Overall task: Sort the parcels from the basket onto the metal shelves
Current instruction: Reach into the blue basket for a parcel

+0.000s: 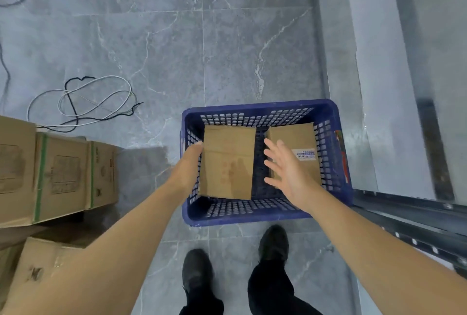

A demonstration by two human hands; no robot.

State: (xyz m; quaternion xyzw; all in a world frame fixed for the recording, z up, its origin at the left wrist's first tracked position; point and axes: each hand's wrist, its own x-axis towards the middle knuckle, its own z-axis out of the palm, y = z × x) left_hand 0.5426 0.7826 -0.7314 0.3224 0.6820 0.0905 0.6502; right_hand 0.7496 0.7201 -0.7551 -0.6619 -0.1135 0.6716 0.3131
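Observation:
A blue plastic basket [262, 216] stands on the floor in front of my feet. Inside it lie two brown cardboard parcels: a plain one [228, 163] on the left and one with a white label [297, 143] on the right. My left hand [188, 165] presses against the left side of the plain parcel, its fingers hidden behind the box. Fingers spread, my right hand [285, 167] hovers above the gap between the two parcels and holds nothing. The metal shelf frame [409, 218] runs along the right.
Large cardboard boxes [55, 175] are stacked on the floor at the left. Loose white and black cables [88, 102] lie on the grey tiles beyond them. My black shoes [274, 244] stand just behind the basket.

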